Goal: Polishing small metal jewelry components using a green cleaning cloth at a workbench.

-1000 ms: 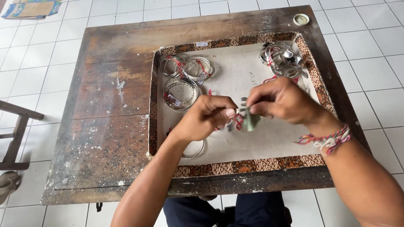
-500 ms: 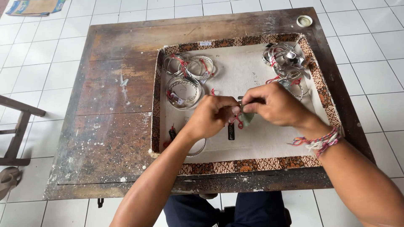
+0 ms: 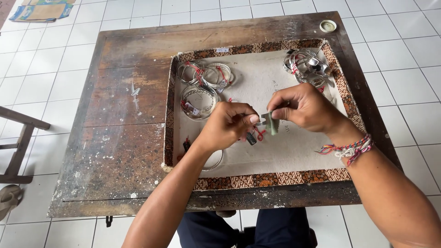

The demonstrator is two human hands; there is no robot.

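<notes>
Both my hands meet over the middle of a pale pad with a brown patterned border (image 3: 275, 179). My left hand (image 3: 227, 126) pinches a small silver ring piece (image 3: 260, 122) with a red thread and a dark tag hanging below it. Against that piece my right hand (image 3: 305, 108) presses a small green cloth (image 3: 273, 123). A woven bracelet circles my right wrist. Bundles of silver bangles tied with red thread (image 3: 204, 76) lie on the pad's far left, and another bangle pile (image 3: 307, 66) sits at its far right.
The pad lies on a worn wooden table (image 3: 119, 138) over white floor tiles. A single bangle (image 3: 213, 161) rests under my left wrist. A small round lid (image 3: 328, 25) sits at the table's far right corner. A wooden stool (image 3: 18, 138) stands at the left.
My hands have stayed together over the pad's middle, shifting the small piece slightly between the fingers. The dark tag now hangs visible below it.
</notes>
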